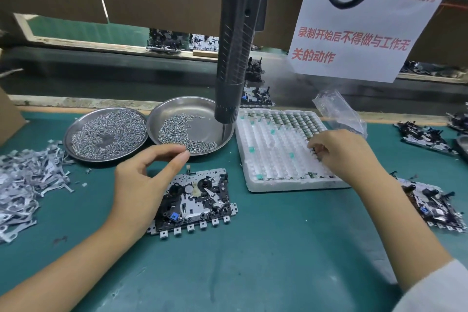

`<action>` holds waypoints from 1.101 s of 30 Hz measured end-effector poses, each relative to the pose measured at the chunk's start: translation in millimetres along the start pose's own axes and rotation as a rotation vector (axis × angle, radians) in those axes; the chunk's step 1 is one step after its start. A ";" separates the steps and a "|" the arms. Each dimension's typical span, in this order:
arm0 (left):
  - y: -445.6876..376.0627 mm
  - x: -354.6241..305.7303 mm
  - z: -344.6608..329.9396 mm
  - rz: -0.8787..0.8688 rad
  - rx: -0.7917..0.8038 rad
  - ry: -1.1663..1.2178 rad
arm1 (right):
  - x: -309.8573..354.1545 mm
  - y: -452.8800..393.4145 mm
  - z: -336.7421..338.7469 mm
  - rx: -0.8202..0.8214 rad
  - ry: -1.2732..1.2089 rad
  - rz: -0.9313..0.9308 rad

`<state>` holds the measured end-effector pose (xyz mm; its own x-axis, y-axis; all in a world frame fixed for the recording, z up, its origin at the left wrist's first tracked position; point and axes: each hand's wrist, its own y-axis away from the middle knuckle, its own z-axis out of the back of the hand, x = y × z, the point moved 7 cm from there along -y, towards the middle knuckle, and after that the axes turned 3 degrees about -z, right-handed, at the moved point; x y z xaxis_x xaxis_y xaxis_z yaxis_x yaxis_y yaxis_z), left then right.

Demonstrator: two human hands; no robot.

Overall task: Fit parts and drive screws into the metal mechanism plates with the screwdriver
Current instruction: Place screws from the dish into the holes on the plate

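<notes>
Picking small part from foam tray (255, 180) w/ right hand (347, 152), fingertips pinching it. Hovering left hand (147, 180), empty, curled loosely, over mechanism plate (195, 200) on mat. Risking part slipping: tiny, pinch shallow.

One black electric screwdriver (235, 40) hangs over the green desk (253, 248). Two round steel dishes (76, 132) sit side by side, each holding loose silver screws (109, 134) too many to count. One white foam tray (273, 159) carries rows of small green-and-metal parts, too small to count. One metal mechanism plate with black fittings (197, 200) lies in the middle; at least three more like it lie at the right edge, and several others beyond the far rail, blurred. One heap of grey stamped metal strips (27, 180), one clear plastic bag (336, 111), one white paper notice with red lettering (362, 28), two hands.
</notes>
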<state>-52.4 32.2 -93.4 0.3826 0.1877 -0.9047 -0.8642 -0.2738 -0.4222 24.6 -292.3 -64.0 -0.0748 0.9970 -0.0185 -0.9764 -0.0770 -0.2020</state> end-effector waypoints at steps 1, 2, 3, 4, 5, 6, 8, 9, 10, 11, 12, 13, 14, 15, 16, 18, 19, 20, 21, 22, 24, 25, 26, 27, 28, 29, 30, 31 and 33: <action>0.0 0.1 0.0 0.005 0.000 0.000 | 0.1 0.1 0.3 0.008 0.003 0.001; 0.3 0.0 0.0 0.009 0.002 0.000 | 0.3 0.2 1.0 0.016 0.009 0.000; 0.5 -0.3 -0.4 0.012 0.004 0.002 | 0.3 0.4 2.4 0.018 0.013 -0.001; 0.8 -0.8 -0.7 0.014 0.006 0.006 | 0.3 0.6 5.1 0.013 0.005 0.000; 1.0 -1.1 -0.8 0.014 0.007 0.010 | 0.0 1.0 9.0 0.000 -0.033 -0.002; 1.2 -1.4 -1.2 0.015 0.009 0.014 | 0.2 1.7 14.6 -0.016 -0.113 -0.010; 1.5 -0.9 -2.1 0.018 0.019 0.014 | 7.6 6.7 27.1 -0.032 -0.370 -0.022; 1.6 -0.7 -2.9 0.019 0.028 0.008 | 17.7 11.1 33.1 -0.031 -0.513 -0.010; 2.0 -0.9 -3.9 0.014 0.042 -0.001 | 31.8 15.8 36.8 -0.012 -0.658 0.008; 2.6 -1.8 -4.9 0.002 0.057 -0.015 | 49.3 20.4 36.4 0.033 -0.808 0.028; 3.1 -2.7 -6.0 -0.013 0.072 -0.032 | 68.9 24.7 32.2 0.098 -0.948 0.052; 3.4 -3.5 -7.2 -0.026 0.088 -0.051 | 89.0 28.7 25.3 0.169 -1.072 0.076; 3.8 -4.2 -8.4 -0.035 0.103 -0.069 | 108.4 33.0 16.9 0.238 -1.174 0.094; 4.2 -4.4 -9.2 -0.039 0.120 -0.081 | 125.0 37.5 7.4 0.296 -1.249 0.098; 4.7 -4.9 -10.6 -0.040 0.138 -0.081 | 137.2 41.3 -1.0 0.333 -1.295 0.092; 4.7 -4.7 -13.5 -0.041 0.179 -0.061 | 148.5 46.6 -13.8 0.344 -1.337 0.069; 4.7 -4.8 -15.5 -0.041 0.199 -0.043 | 149.6 49.1 -17.5 0.342 -1.372 0.056; 5.0 -5.3 -17.2 -0.042 0.216 -0.024 | 149.1 50.9 -20.0 0.341 -1.429 0.038; 5.2 -5.9 -18.7 -0.044 0.229 -0.005 | 147.8 52.0 -21.6 0.341 -1.489 0.016; 5.3 -6.0 -20.0 -0.040 0.240 0.013 | 146.4 52.2 -22.3 0.337 -1.535 -0.006; 5.4 -5.3 -21.8 -0.025 0.254 0.041 | 144.2 51.1 -22.4 0.315 -1.590 -0.046; 5.2 -4.9 -22.2 -0.022 0.261 0.042 | 143.3 50.0 -22.3 0.301 -1.607 -0.062; 5.3 -4.8 -22.9 -0.022 0.269 0.037 | 142.2 49.1 -22.7 0.288 -1.613 -0.077; 5.2 -4.3 -23.1 -0.025 0.278 0.029 | 142.0 48.7 -23.4 0.283 -1.605 -0.086; 5.3 -3.9 -23.6 -0.026 0.286 0.024 | 143.0 49.2 -24.1 0.292 -1.590 -0.085; 5.2 -3.4 -23.7 -0.026 0.292 0.025 | 144.8 50.4 -25.0 0.309 -1.579 -0.077; 5.3 -2.9 -23.8 -0.023 0.297 0.030 | 146.5 51.6 -26.1 0.322 -1.575 -0.070; 5.3 -2.3 -23.9 -0.018 0.302 0.036 | 147.6 52.5 -27.1 0.329 -1.579 -0.068; 5.6 -2.4 -24.2 -0.009 0.312 0.042 | 148.3 52.9 -28.1 0.328 -1.589 -0.066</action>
<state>-50.2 7.4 -95.0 0.3984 0.1479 -0.9052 -0.9167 0.0318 -0.3983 -32.4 -148.6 -104.9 0.0466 0.0117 0.9988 -0.9696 -0.2398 0.0481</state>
